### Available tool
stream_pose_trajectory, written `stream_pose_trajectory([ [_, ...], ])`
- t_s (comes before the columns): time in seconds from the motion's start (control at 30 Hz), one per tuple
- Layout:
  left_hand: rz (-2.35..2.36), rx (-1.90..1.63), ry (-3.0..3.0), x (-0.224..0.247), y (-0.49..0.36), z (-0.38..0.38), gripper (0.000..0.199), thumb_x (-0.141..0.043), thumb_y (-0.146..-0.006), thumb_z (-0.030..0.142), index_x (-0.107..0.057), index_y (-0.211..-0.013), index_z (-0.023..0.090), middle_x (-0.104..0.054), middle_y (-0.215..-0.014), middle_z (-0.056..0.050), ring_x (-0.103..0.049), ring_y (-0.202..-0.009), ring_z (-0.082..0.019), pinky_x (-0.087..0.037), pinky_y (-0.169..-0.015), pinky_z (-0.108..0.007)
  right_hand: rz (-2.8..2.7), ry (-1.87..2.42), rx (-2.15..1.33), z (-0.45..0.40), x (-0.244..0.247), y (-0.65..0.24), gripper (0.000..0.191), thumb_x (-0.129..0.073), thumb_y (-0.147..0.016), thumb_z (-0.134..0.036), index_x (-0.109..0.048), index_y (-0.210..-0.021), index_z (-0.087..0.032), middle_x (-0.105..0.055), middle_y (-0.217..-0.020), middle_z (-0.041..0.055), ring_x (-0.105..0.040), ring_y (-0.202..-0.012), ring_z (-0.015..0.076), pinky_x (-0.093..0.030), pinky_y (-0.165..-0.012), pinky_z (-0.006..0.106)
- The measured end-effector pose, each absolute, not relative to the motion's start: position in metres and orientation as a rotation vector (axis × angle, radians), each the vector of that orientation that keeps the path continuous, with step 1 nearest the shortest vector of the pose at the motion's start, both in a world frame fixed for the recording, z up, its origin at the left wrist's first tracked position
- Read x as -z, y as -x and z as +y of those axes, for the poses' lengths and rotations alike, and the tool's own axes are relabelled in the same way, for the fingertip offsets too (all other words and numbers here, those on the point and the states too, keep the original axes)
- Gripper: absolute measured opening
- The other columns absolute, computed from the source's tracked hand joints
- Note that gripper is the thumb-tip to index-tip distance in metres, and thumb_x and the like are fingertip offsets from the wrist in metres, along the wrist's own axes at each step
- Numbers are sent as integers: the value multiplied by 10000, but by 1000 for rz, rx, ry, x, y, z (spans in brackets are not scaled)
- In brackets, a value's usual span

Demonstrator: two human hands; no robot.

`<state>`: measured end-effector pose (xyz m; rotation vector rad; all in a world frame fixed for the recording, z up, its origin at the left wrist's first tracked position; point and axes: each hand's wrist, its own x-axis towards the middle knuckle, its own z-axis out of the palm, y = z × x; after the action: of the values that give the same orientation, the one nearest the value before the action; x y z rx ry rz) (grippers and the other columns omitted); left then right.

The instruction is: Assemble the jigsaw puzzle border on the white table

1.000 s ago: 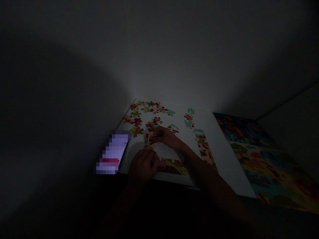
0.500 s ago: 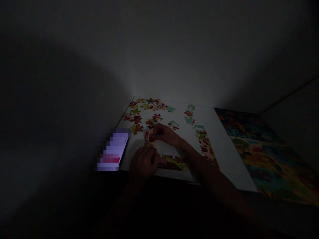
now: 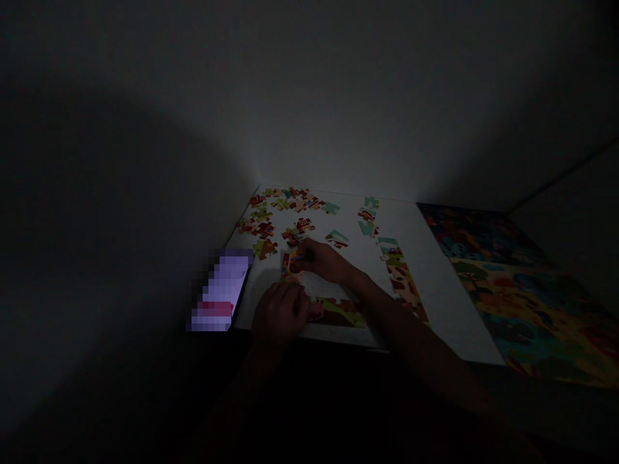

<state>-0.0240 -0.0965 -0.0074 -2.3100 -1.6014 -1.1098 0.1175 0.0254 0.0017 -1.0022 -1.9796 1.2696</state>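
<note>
Dim light falls on a white tabletop (image 3: 329, 267) with jigsaw pieces on it. My right hand (image 3: 316, 259) pinches a colourful puzzle piece (image 3: 293, 256), low over the left side of the board pieces. Just below it, my left hand (image 3: 280, 312) rests curled on the table, fingers closed; what lies beneath them is hidden. A pinkish puzzle piece (image 3: 293, 278) shows beyond its fingertips. To its right runs a joined bottom strip of green and brown puzzle pieces (image 3: 341, 312). Another joined strip of puzzle pieces (image 3: 400, 274) climbs the right side, partly behind my right forearm.
Loose puzzle pieces (image 3: 300, 203) are heaped at the back left. A lit phone (image 3: 220, 290), blurred out, lies by the left edge. Two assembled picture puzzles (image 3: 476, 235) lie at the right. A pale wall (image 3: 338, 116) closes off the back.
The view has shifted very slightly. My right hand stays at the same puzzle piece with only a tiny shift, and my left hand keeps its place.
</note>
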Motion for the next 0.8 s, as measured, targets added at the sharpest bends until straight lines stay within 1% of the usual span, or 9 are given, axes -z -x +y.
stream_pose_trajectory([
  [0.27,-1587,1108,2283,8,24,-96,194,-490,-894,131,-659,-810,177,-717,-807,-52,-636,-753,-205,-519,-721,-342,-2070,1087,-1087,25,0,-115,198,-744,-742,-270,-572,-814,-204,-622,-834,-1,-587,-832,170,-434,-725,276],
  [0.5,-1584,1122,2296,9,24,-96,187,-492,-895,143,-658,-819,181,-719,-804,-47,-639,-752,-205,-516,-721,-338,-2174,1129,-982,24,-6,-115,160,-727,-762,-245,-602,-830,-172,-583,-836,-4,-538,-766,141,-390,-694,257],
  [0.8,-1597,1117,2285,9,23,-96,198,-487,-900,148,-664,-818,179,-724,-818,-51,-647,-757,-200,-523,-714,-329,-2278,1132,-868,25,-6,-115,136,-711,-795,-229,-620,-870,-162,-599,-925,29,-540,-840,155,-388,-749,266],
])
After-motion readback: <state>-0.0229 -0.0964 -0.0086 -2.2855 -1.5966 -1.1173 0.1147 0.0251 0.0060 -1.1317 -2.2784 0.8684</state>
